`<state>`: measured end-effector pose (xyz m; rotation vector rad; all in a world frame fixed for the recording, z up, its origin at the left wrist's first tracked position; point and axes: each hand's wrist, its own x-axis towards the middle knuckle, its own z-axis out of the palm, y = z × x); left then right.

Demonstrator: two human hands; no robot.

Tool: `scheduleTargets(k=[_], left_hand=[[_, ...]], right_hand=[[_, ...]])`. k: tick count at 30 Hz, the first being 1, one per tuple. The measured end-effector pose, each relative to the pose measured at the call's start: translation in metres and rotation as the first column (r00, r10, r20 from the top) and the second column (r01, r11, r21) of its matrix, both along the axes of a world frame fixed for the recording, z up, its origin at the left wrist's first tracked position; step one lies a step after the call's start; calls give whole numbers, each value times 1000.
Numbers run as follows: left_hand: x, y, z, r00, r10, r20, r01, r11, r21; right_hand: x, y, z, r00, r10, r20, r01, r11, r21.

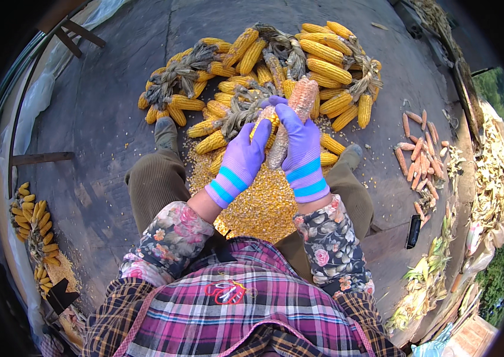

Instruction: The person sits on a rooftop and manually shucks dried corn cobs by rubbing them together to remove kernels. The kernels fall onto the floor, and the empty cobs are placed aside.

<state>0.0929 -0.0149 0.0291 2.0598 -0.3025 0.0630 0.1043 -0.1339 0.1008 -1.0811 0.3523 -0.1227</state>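
Both my hands wear purple gloves with blue bands and meet above a pile of loose corn kernels (260,201). My left hand (245,158) grips a partly shelled corn cob (271,126) that still bears yellow kernels. In my right hand (300,149) is a bare, pinkish corncob (302,100), held slanting against the other cob. Just beyond my hands, braided bundles of yellow corn ears (327,69) lie in an arc, tied by their dry husks (234,117). My fingers hide part of both cobs.
Stripped cobs (421,163) are heaped on the right, near a black object (413,231) and husks (430,276). More braided corn (40,227) lies far left. A wooden bar (43,158) juts in at the left edge. My feet flank the kernel pile.
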Motion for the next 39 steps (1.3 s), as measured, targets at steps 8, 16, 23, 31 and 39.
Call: scheduleTargets(k=[8,16,23,31,39], left_hand=[[5,2,64,348,-381,-856,-271,834,-481],[-5,-10,18,994,36,-103,-31,998,46],[1,0,57,473,-344,-811,-206,852,-481],[0,-4,20,993,-64,95,56,995,83],[3,4,57,318,-609,-727,-221,698,-681]], right_hand=[[3,-1,-14,966,-216,139,256,867,-427],[-1,5,-9,996,-90,-1,90,996,-4],[0,4,-13,977,-187,106,215,845,-490],[-1,-3,1,999,-44,-22,46,992,120],[7,-8,-12,969,-203,143,241,909,-340]])
